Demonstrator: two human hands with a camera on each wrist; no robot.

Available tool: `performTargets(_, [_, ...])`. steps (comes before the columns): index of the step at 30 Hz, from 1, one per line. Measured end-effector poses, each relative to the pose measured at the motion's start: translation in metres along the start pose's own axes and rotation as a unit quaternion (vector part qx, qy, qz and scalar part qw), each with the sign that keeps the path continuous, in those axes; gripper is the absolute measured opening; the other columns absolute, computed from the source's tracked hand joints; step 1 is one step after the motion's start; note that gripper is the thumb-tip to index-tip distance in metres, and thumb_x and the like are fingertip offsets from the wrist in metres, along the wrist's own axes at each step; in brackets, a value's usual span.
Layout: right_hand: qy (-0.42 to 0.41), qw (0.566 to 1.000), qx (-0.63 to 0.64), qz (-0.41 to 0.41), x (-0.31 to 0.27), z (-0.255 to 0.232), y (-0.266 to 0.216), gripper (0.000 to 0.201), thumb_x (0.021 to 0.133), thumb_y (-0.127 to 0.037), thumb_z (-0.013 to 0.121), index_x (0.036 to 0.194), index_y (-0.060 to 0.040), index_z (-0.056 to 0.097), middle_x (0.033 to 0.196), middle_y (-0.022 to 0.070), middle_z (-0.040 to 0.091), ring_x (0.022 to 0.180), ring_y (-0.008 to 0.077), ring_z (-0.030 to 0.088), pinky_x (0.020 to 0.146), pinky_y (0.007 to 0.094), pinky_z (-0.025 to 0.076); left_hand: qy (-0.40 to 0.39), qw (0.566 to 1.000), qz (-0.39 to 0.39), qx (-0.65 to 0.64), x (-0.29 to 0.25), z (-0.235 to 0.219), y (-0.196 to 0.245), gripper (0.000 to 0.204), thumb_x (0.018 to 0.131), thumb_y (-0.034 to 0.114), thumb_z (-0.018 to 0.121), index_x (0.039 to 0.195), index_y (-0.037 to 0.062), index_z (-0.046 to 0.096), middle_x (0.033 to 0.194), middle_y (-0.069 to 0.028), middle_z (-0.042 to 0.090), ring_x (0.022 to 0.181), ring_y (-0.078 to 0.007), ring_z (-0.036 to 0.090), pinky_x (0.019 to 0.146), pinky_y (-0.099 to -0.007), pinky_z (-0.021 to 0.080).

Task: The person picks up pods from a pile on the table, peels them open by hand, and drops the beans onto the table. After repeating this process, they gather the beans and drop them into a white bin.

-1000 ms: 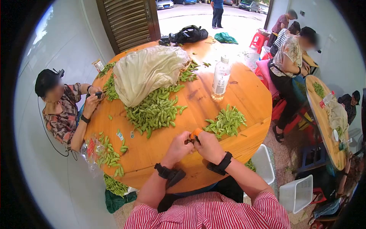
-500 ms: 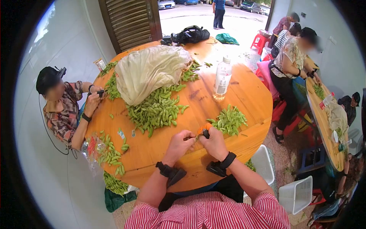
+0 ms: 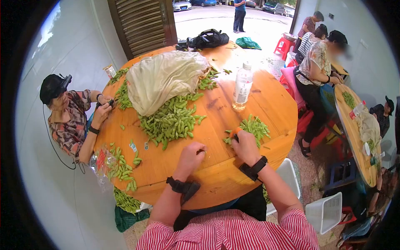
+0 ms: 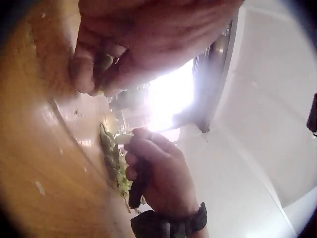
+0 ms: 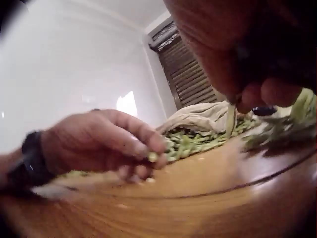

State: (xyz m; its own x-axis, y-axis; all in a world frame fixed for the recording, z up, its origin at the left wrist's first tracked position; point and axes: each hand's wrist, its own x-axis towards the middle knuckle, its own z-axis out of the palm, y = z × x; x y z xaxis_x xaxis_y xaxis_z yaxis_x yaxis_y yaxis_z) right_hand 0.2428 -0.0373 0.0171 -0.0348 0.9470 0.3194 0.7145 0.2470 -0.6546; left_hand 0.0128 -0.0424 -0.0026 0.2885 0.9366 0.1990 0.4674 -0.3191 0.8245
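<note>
The left hand [image 3: 191, 160] pinches a small pale-green bean or pod piece [image 5: 152, 156] between thumb and fingertips above the near part of a round, orange-brown wooden table [image 3: 208, 173]. Apart from it on the right, the right hand [image 3: 246, 148] has its fingers curled round a small black-and-orange object [image 3: 236, 132], its shape mostly hidden, and pinches a flat, pale-green pod [image 5: 231, 119]. This hand is at the near side of a small pile of light-green pods [image 3: 257, 128].

Beyond that pile stands an upright clear plastic bottle [image 3: 243, 89] with a white label. Farther left, a large heap of plump green pods [image 3: 168, 125] spreads from beneath a crumpled cream cloth sack [image 3: 164, 81]. At near left, loose green pods [image 3: 121, 168] lie beside a clear-and-red plastic bag [image 3: 101, 162]. A black bag [image 3: 208, 38] lies at the far edge. A person in a black cap [image 3: 56, 88] sits at left; a white plastic basket [image 3: 324, 212] is on the floor at near right.
</note>
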Motion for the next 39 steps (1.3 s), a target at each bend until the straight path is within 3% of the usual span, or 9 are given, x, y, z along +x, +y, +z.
performTargets(6, [-0.007,0.994,-0.112,-0.01,0.004,-0.022,0.012,0.02,0.082,-0.011,0.064,0.098,-0.0003,0.059,0.098,0.0231,0.06,0.084,0.0419,0.062,0.072,0.0485,0.051,-0.033,0.991,0.097,0.084,-0.007,-0.002,0.008,0.013,0.08,0.006,0.06,0.089,-0.0006,0.067,0.086,-0.0162,0.067,0.077,-0.0313,0.064,0.07,-0.0349,0.051])
performTargets(10, [0.053,0.991,-0.118,-0.01,0.004,-0.027,-0.004,0.022,0.084,-0.011,0.062,0.102,0.0001,0.058,0.098,0.0233,0.061,0.084,0.0417,0.062,0.07,0.0478,0.051,-0.055,0.987,0.095,0.114,-0.006,-0.009,0.019,0.015,0.08,0.009,0.062,0.091,-0.0001,0.067,0.085,-0.016,0.067,0.078,-0.0321,0.065,0.071,-0.0357,0.051])
performTargets(13, [0.075,0.997,0.017,-0.029,0.0,-0.01,-0.007,0.021,0.086,-0.01,0.059,0.104,0.0002,0.056,0.091,0.0234,0.062,0.082,0.0433,0.061,0.068,0.048,0.05,-0.048,0.995,0.009,0.088,0.011,-0.017,0.03,0.017,0.082,0.011,0.062,0.092,-0.0006,0.067,0.087,-0.0171,0.067,0.079,-0.0338,0.064,0.071,-0.0384,0.051])
performTargets(15, [0.015,0.995,0.097,-0.014,-0.008,0.005,-0.012,0.016,0.09,-0.009,0.055,0.103,-0.0004,0.057,0.077,0.0158,0.061,0.072,0.029,0.062,0.065,0.036,0.05,0.02,0.991,0.065,0.111,0.039,-0.02,0.019,0.021,0.083,0.014,0.063,0.096,-0.0017,0.065,0.087,-0.0184,0.066,0.079,-0.0349,0.064,0.07,-0.0412,0.051])
performTargets(16, [0.019,0.995,0.096,-0.017,-0.012,0.01,-0.013,0.016,0.09,-0.009,0.055,0.103,-0.0004,0.057,0.077,0.0158,0.061,0.072,0.029,0.062,0.065,0.036,0.05,0.021,0.991,0.069,0.113,0.053,-0.019,0.012,0.021,0.083,0.014,0.063,0.096,-0.0017,0.065,0.087,-0.0184,0.066,0.079,-0.0349,0.064,0.07,-0.0412,0.051])
performTargets(18, [-0.152,0.94,0.278,0.125,-0.019,0.019,-0.011,0.015,0.094,-0.011,0.052,0.104,-0.0029,0.058,0.077,0.0069,0.06,0.068,0.0153,0.06,0.058,0.0292,0.049,0.017,0.976,0.039,0.212,0.081,-0.015,-0.002,0.025,0.081,0.02,0.067,0.096,0.0001,0.064,0.092,-0.018,0.066,0.088,-0.0373,0.064,0.074,-0.0449,0.052])
performTargets(21, [-0.168,0.936,0.288,0.113,-0.03,0.038,0.002,0.016,0.096,-0.013,0.05,0.107,-0.0045,0.058,0.078,0.0007,0.058,0.067,0.006,0.056,0.054,0.0232,0.047,0.009,0.944,0.008,0.331,0.104,-0.003,-0.017,0.022,0.082,0.018,0.065,0.095,0.0003,0.062,0.088,-0.0196,0.064,0.084,-0.0387,0.064,0.073,-0.0458,0.051])
performTargets(31, [-0.16,0.9,0.376,0.15,-0.034,0.039,0.004,0.02,0.097,-0.012,0.048,0.114,-0.004,0.054,0.081,0.0011,0.057,0.065,0.0084,0.054,0.056,0.0235,0.047,-0.006,0.931,-0.07,0.359,0.123,0.002,-0.026,0.026,0.081,0.024,0.071,0.096,0.0032,0.065,0.095,-0.0192,0.065,0.089,-0.0384,0.064,0.075,-0.0483,0.051])
performTargets(39, [-0.158,0.888,0.404,0.152,-0.035,0.034,0.003,0.016,0.096,-0.012,0.05,0.108,-0.0033,0.055,0.08,0.0014,0.057,0.066,0.0094,0.055,0.058,0.0242,0.049,0.035,0.927,0.029,0.372,0.108,0.003,-0.023,0.018,0.083,0.017,0.062,0.088,0.0005,0.067,0.087,-0.0225,0.067,0.08,-0.0406,0.066,0.071,-0.0494,0.053])
